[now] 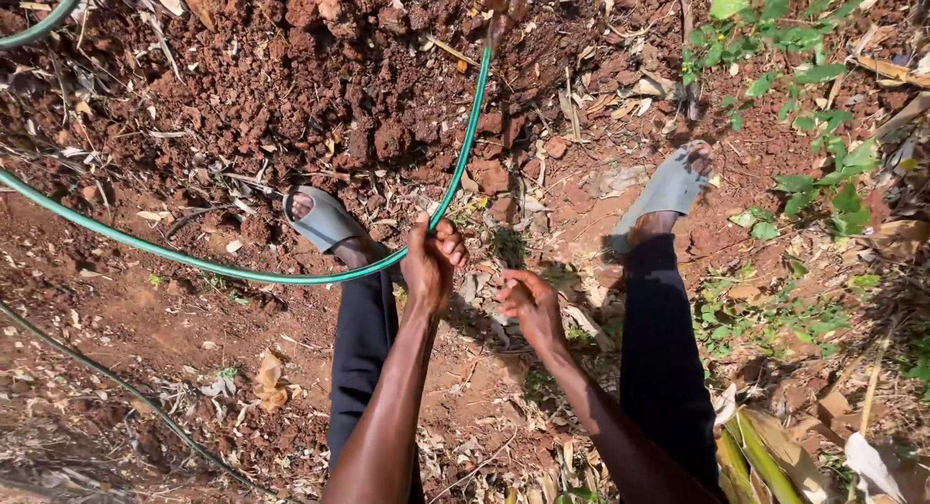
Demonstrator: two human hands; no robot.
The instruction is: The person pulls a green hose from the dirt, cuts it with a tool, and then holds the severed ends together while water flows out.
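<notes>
1. The green hose point(455, 165) runs from the dug red soil point(320, 87) down into our left hand point(429, 262), then curves away left across the ground.
2. We keep that fist closed round it, just ahead of our left sandal point(325, 218).
3. Our right hand point(531, 305) hangs close by, loosely curled and holding nothing; we judge it best brought onto the hose to steady it.
</notes>
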